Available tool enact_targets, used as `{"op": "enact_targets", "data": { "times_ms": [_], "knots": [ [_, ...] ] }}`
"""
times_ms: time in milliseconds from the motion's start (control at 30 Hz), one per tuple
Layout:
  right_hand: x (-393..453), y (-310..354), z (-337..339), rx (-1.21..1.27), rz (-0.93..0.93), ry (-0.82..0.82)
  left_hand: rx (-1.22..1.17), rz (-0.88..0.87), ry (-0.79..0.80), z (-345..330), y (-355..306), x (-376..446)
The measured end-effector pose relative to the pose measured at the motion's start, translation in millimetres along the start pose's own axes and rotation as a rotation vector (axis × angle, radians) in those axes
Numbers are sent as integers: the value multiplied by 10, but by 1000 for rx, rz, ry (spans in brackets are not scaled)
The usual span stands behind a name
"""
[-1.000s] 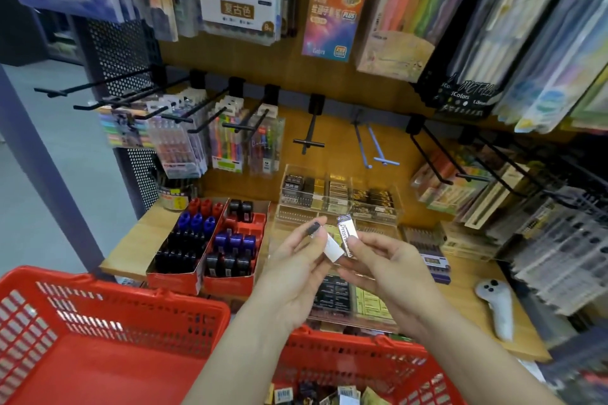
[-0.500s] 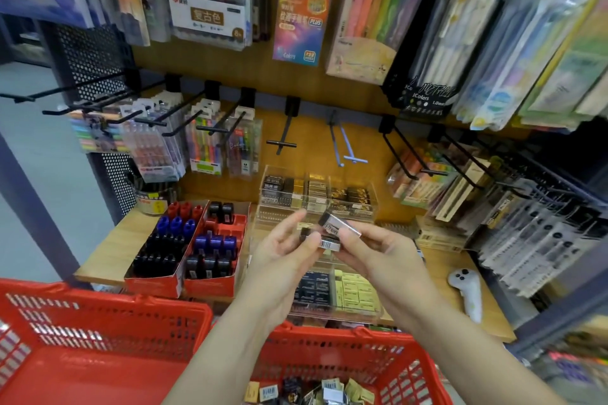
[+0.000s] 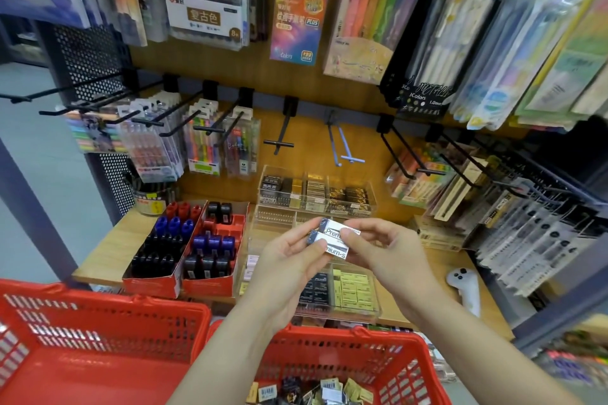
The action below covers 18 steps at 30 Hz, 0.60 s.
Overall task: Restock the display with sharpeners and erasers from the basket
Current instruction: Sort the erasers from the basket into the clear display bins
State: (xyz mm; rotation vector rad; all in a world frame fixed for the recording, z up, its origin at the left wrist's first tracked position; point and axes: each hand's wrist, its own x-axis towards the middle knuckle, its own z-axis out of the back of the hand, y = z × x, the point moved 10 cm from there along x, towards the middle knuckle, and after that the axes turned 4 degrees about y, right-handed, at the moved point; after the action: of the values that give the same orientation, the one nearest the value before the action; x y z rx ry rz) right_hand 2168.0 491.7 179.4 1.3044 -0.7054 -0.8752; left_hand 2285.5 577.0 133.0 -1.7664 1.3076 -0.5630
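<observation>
- White erasers (image 3: 335,238), two stacked: left hand (image 3: 289,260) and right hand (image 3: 388,250) fingers pinch opposite ends.
- Held above clear display trays (image 3: 371,309).
- Red basket (image 3: 329,355) below, small packs inside.

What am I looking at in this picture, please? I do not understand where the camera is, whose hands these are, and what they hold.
The camera is worn on a person's head and looks forward and down, so both arms reach in from the bottom edge. There is no machine here, only bare hands. The left hand and the right hand together pinch two small white erasers in printed paper sleeves, held above the wooden display shelf. On that shelf stand red cardboard trays of blue, black and red sharpeners and clear plastic boxes of erasers. Below, close to the person, is a red plastic shopping basket with more small packets in it. A second red basket is on the left.
</observation>
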Motion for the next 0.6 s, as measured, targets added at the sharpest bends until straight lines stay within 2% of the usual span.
{"op": "enact_targets", "data": {
  "times_ms": [167, 267, 400, 600],
  "knots": [
    [66, 112, -41, -370, 175, -13, -19, 9, -112, 125, 76, 40],
    [84, 140, -156, -603, 270, 63, -64, 27, -148, 191, 117, 65],
    [43, 183, -347, -788, 449, 175, -96, 27, -190, 277, 122, 93],
    [103, 205, -537, -1079, 638, 101, -55, 24, -269, 397, 152, 170]
  ]
}}
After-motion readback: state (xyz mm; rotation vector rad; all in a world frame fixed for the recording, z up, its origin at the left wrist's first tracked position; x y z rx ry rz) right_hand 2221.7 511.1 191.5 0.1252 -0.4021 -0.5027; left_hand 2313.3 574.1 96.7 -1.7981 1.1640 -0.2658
